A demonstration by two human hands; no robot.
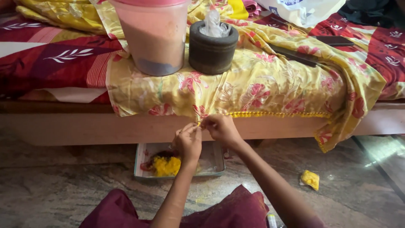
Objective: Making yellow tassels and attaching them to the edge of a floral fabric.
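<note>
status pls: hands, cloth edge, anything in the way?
Left hand and right hand both pinching the hem of the yellow floral cloth at the yellow fringe. Tray below the hands, not obstructing.

A white plastic bag [303, 10] with blue print lies on the bed, far up and right of the pinching hands; a small yellow packet [310, 179] sits on the floor, lower right of them.
</note>
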